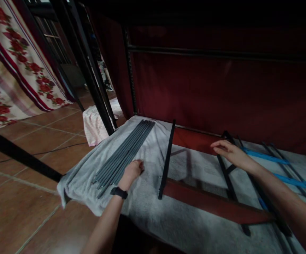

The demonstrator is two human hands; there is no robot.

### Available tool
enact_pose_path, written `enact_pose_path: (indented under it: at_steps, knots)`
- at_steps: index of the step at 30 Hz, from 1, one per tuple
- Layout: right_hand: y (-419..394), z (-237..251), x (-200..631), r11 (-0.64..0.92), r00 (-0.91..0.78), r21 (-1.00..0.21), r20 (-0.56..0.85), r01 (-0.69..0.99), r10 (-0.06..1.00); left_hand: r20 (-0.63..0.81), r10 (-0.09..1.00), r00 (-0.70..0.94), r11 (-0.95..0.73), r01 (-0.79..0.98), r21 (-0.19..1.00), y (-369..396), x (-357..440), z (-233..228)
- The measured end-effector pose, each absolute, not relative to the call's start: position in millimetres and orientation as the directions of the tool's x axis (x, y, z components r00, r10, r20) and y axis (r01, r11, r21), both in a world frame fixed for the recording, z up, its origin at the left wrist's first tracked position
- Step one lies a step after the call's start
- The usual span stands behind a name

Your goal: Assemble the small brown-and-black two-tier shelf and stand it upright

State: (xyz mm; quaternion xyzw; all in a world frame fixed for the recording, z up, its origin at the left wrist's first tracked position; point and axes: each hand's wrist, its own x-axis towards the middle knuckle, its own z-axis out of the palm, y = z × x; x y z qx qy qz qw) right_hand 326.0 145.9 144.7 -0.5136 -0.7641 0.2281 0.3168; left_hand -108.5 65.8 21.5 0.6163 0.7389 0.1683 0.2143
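My left hand [134, 169], with a dark watch [119, 192] on its wrist, is low over the grey cloth, just right of a row of thin grey rods [123, 155]. Its fingers are curled in, and whatever may be inside them is hidden. My right hand [228, 151] is above the right side of a frame, fingers stretched to the left, holding nothing visible. That frame lies flat, with a black bar [166, 158] on its left and a reddish-brown panel [211, 201] along the near side. Another reddish panel [195, 140] crosses its far side.
Grey cloth [145, 218] covers the surface. Blue strips [292, 181] and dark bars lie at the right. A dark red curtain [222, 91] hangs behind, with black metal posts [89, 70] at the left. Beyond are a tiled floor [15, 197] and a flowered cloth [17, 67].
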Motion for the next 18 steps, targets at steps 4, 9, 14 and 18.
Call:
enact_pose_path:
  at_steps: [4,9,14,18]
  knots:
    - [165.0,139.9,295.2,0.392,-0.328,-0.678,0.229,0.622,0.916,-0.100,0.992,-0.082,0.117,0.900,0.420,53.6,-101.1,5.9]
    - [198.8,126.7,261.0,0.399,-0.315,-0.675,0.252,0.620,0.915,-0.157,0.987,-0.041,0.109,0.885,0.453,64.9,-110.7,11.6]
    - [241.4,116.9,221.1,0.438,-0.283,-0.551,0.346,0.711,0.895,-0.163,0.983,-0.083,0.184,0.453,0.873,120.1,-104.9,38.8]
    - [274.7,108.4,186.5,0.422,-0.282,-0.428,0.353,0.799,0.892,-0.017,0.995,-0.103,0.020,0.029,0.999,177.6,-76.1,55.7]
